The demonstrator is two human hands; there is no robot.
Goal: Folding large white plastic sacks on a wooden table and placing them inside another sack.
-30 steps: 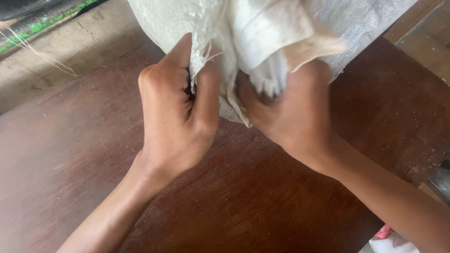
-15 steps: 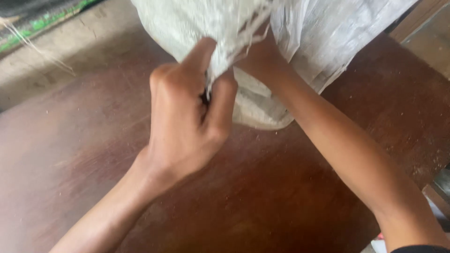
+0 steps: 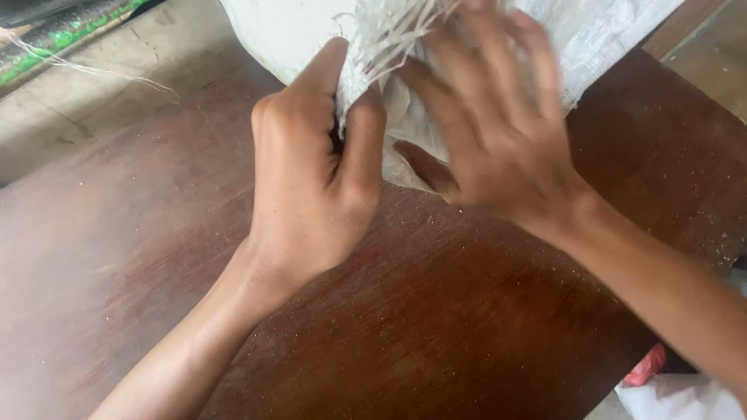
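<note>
Here the left hand [image 3: 311, 171] pinches the gathered, frayed mouth of a white woven sack [image 3: 591, 31] between thumb and curled fingers, its grip pressed together on the bunched fabric, while the right hand [image 3: 498, 140], motion-blurred, lies with fingers spread against the sack and grasps nothing visibly. The sack rests at the far edge of the brown tabletop [image 3: 436, 327] and runs out of view at the top; judged from this, gathering the mouth is the step in hand, and the next move calls for the right hand to close on the loose strands. Bare, grit-dusted tabletop lies open toward the viewer, the right edge falls away near a red and white object [image 3: 661, 377], and a concrete floor [image 3: 70, 117] lies to the left.
</note>
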